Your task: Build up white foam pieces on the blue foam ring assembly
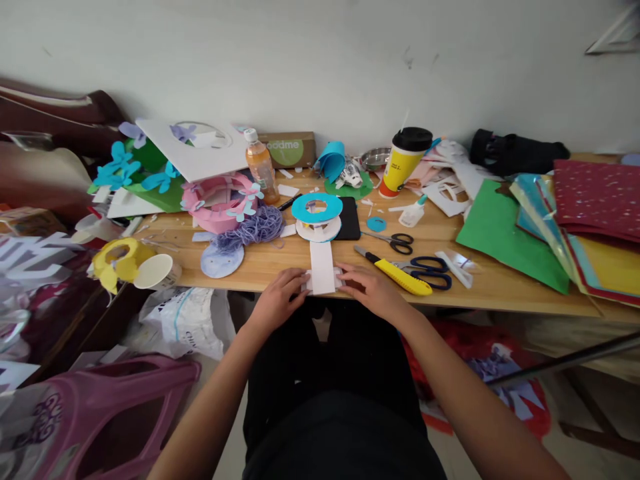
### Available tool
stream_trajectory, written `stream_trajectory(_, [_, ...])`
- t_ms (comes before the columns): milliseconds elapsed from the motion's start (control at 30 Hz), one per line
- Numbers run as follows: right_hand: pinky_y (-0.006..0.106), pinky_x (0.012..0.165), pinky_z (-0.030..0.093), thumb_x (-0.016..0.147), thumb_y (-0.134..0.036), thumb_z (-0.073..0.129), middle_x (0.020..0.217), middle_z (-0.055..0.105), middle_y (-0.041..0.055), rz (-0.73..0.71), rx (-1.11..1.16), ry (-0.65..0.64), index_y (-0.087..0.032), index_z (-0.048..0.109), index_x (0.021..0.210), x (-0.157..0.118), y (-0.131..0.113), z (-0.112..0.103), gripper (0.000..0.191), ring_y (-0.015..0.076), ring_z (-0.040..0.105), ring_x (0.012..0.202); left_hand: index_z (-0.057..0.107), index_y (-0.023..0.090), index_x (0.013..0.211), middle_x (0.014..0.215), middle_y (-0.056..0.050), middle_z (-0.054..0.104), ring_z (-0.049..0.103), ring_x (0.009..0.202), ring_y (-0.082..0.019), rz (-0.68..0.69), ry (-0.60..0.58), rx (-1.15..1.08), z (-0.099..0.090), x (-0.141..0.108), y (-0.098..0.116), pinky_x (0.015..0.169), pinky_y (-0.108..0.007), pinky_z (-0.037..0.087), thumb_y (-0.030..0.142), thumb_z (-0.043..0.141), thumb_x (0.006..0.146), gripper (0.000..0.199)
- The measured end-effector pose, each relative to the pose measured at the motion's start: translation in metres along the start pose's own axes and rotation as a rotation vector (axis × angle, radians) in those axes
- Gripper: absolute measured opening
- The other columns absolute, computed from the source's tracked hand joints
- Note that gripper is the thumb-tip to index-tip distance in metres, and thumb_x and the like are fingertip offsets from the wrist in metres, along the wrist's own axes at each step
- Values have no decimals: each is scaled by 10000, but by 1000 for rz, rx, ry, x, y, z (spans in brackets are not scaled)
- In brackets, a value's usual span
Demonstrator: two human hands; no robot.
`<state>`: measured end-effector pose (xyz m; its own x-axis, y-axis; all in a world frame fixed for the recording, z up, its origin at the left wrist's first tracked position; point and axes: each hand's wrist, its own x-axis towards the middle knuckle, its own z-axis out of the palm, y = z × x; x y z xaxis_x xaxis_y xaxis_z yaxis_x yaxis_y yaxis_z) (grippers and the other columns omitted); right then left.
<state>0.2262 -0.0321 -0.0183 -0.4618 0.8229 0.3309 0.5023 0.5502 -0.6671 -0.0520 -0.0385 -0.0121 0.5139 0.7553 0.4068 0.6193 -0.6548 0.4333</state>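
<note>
Right in front of me at the table's front edge, a white paper strip point(321, 265) lies lengthwise. A second, paler piece crosses under its near end, and I cannot make out if it is paper or tape. My left hand point(280, 297) pinches this crosswise piece at its left end, and my right hand point(373, 288) has its fingers closed at the right end. Just beyond the strip stands a ring-shaped paper piece with a blue top ring point(317, 208) and a white lower ring point(320, 230). A black phone point(349, 219) lies behind it.
To the right lie a yellow box cutter point(403, 275), blue-handled scissors point(431, 272), black-handled scissors point(400, 243) and a glue bottle point(413, 213). A yellow cup point(401, 167) and a drink bottle point(263, 167) stand behind. Purple yarn point(255, 228) and a paper cup point(159, 272) are on the left.
</note>
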Motion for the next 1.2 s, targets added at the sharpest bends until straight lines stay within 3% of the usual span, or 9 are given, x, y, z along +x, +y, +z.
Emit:
stream_trajectory(167, [493,1075,493,934,-296,629,1325,632,88,57,-48,94,-264,617,1194,-11,-4,2,263,263,596,1237,579,231,1317,1280,-112,633,604,1198,-246,-13,5,-15,3,-3,-1,1033,-461,525,269,576,967,352])
stream_trajectory(400, [496,1035,523,966,-268,581,1240,666,91,5,-97,176,-262,624,1232,-11,-6,13,270,261,624,1173,587,214,1299,1287,-126,631,589,1233,-256,-2,-11,51,5,-5,0,1050,-474,516,270,555,977,328])
stream_trajectory(567, [486,1032,534,974,-212,549,1244,671,75,-45,-142,207,-266,694,1115,-13,-6,18,209,252,623,1179,584,208,1297,1307,-120,633,589,1246,-250,-2,11,46,6,-6,1,1073,-473,504,264,542,985,320])
stream_trajectory(800, [489,1076,508,980,-195,534,1306,644,95,-61,-217,180,-240,677,1168,-16,-6,20,241,253,589,1234,595,189,1252,1308,-126,633,586,1248,-254,-26,16,63,9,-5,5,1079,-469,495,226,551,973,284])
stream_trajectory(967, [501,1066,512,984,-197,525,1305,641,84,-71,-231,170,-261,670,1179,-16,-4,19,252,255,590,1231,638,214,1137,1272,-100,628,637,1163,-229,-85,44,41,10,-8,6,1012,-398,541,247,569,966,187])
stream_trajectory(1200, [470,1072,505,986,-207,512,1296,639,105,-63,-305,127,-231,682,1165,-15,-10,14,248,260,590,1223,621,191,1205,1229,-139,644,608,1186,-285,67,-4,252,0,-12,12,1009,-462,533,283,558,973,258])
